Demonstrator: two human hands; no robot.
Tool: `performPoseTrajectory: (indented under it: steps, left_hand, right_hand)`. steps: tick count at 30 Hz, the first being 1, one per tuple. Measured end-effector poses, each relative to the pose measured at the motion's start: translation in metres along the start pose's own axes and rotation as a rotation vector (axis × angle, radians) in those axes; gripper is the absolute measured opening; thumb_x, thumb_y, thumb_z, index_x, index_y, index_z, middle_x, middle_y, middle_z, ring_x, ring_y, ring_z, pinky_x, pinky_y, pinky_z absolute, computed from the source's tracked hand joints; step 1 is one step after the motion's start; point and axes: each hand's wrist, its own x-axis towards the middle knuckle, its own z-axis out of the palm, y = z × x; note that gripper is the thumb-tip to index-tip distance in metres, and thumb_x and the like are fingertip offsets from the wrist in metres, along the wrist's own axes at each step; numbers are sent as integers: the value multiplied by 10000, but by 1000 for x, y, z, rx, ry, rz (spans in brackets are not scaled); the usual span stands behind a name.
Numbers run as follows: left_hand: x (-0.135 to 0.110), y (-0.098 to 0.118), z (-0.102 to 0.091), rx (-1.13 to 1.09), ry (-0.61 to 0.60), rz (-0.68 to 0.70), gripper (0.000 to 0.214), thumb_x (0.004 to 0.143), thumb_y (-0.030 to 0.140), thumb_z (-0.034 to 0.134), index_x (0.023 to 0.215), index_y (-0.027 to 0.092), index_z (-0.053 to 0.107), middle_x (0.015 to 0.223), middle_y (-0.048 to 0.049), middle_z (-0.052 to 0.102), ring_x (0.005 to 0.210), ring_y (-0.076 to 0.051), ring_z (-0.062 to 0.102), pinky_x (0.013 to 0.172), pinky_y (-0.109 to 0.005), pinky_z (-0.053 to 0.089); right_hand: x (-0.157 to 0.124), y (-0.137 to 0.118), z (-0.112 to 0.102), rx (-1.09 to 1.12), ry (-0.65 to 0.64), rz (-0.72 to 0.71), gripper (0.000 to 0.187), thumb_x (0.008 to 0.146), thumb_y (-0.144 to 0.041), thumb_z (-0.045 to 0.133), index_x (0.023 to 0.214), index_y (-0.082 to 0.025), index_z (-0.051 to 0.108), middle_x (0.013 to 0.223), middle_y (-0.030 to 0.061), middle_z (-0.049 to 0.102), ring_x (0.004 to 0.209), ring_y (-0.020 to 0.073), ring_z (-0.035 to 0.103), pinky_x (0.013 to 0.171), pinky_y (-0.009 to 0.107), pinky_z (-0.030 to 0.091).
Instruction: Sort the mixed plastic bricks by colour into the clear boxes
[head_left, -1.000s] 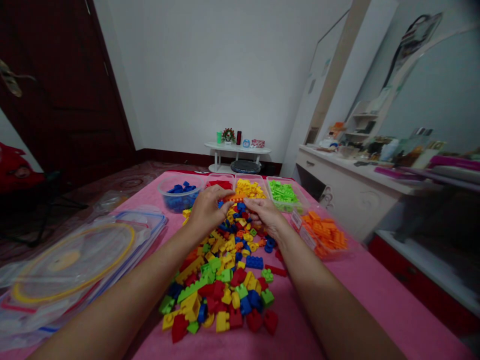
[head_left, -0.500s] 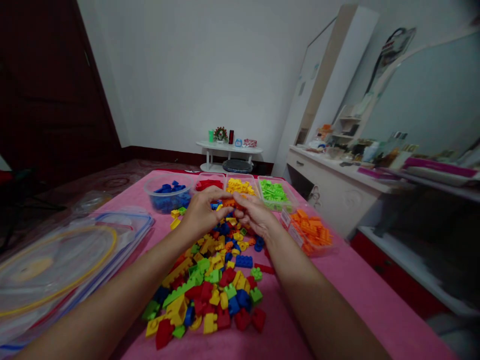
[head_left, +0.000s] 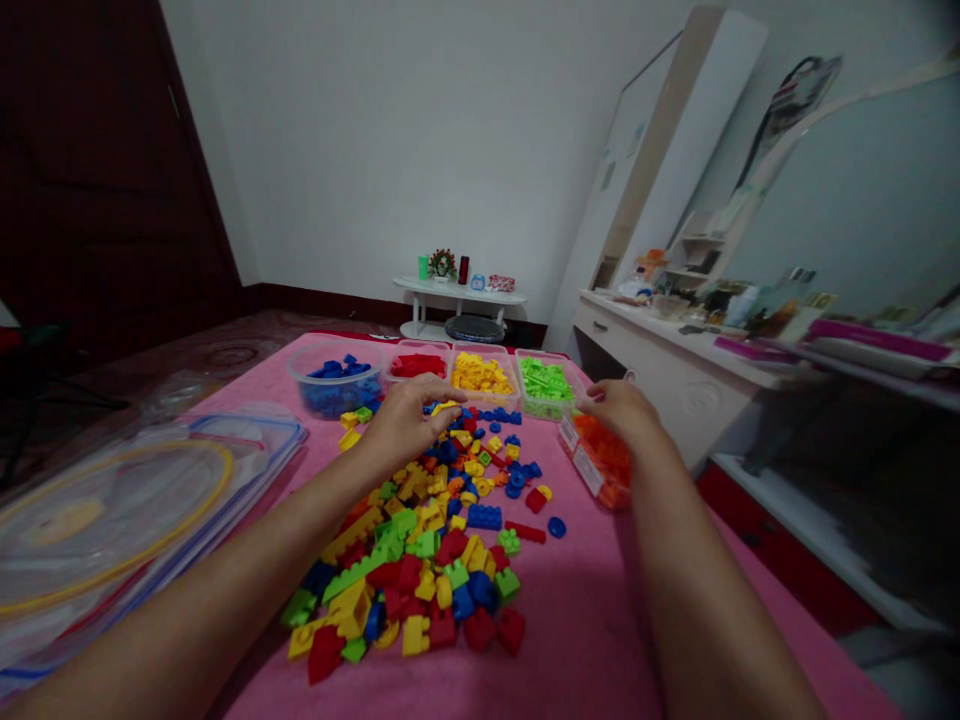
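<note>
Hovering left hand (head_left: 405,425) over mixed blocks (head_left: 431,516), right hand (head_left: 621,405) partly hiding orange bin (head_left: 589,472), both grips' spread unclear, lids (head_left: 150,510) nearby

The single view is taken from a camera worn on the person's head, and it faces forward and down. Nearest to it are the two bare forearms (head_left: 232,580), entering from the lower edge, with the multicoloured pile of plastic blocks (head_left: 420,540) between them. The view is wide: it reaches from the dark red panelled door (head_left: 82,170) at left to the white dressing table (head_left: 682,360) at right, and far to the plain pale wall (head_left: 420,150).
</note>
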Motion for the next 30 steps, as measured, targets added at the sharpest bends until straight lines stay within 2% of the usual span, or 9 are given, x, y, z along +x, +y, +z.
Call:
performPoseTrajectory:
  steps: [4,6,8,11,13,18,22,26,30]
  left_hand:
    - [-1,-8,3,58,-128,-61,235,768,204,587,968,194,710,978,-50,698,912,-181,629,804,-289,479]
    - [-3,-10,4,69,-253,-90,243,768,219,588,976,187,710,946,-44,709,870,-177,637,774,-268,477]
    - [-5,-12,5,71,-381,-98,255,772,220,583,992,193,708,961,-35,713,865,-173,639,768,-251,472]
    - [-9,-16,7,117,-512,-70,276,770,201,575,1013,213,705,1002,-27,707,888,-179,636,791,-250,463]
    - [-12,-20,9,155,-545,-22,304,764,209,585,1049,220,692,1033,-36,696,925,-190,626,825,-258,453]
    - [-17,-23,11,227,-580,73,368,772,232,576,1132,262,647,1082,-49,669,986,-194,603,849,-252,433]
    - [-13,-20,5,349,-573,-42,238,763,310,574,945,245,712,919,-48,705,838,-193,627,715,-245,440]
    - [-8,-22,-9,477,-559,-158,192,717,320,586,826,244,724,793,-32,709,685,-178,618,572,-237,388]
    - [-6,-29,-25,603,-569,-237,194,644,195,604,769,253,741,796,-27,718,734,-187,630,576,-228,384]
  right_hand:
    - [-6,-27,6,127,26,-224,237,733,-254,631,941,-164,698,954,82,696,858,194,635,695,262,438]
    - [-15,-45,10,212,-120,-395,176,711,-193,640,872,-151,698,876,57,702,791,159,635,672,230,438]
    - [-27,-62,15,232,-357,-520,167,664,-132,660,826,-153,693,793,29,698,717,137,629,625,209,433]
    - [-47,-80,24,106,-653,-583,216,592,-106,711,796,-174,692,729,5,685,651,135,619,566,206,418]
    - [-58,-89,28,-39,-712,-574,235,551,-131,754,771,-184,689,727,5,682,650,148,617,552,215,405]
    - [-74,-103,24,-226,-665,-527,181,552,-139,760,700,-183,666,745,18,674,657,156,610,556,227,382]
    - [-72,-103,27,-226,-524,-578,98,607,-207,700,690,-183,652,696,27,653,622,160,579,523,237,337]
    - [-71,-110,48,-5,-308,-679,103,693,-227,589,780,-208,641,790,11,667,684,137,573,536,220,312]
    - [-80,-122,65,8,-308,-738,130,686,-223,589,804,-225,644,832,3,676,737,141,583,530,219,281]
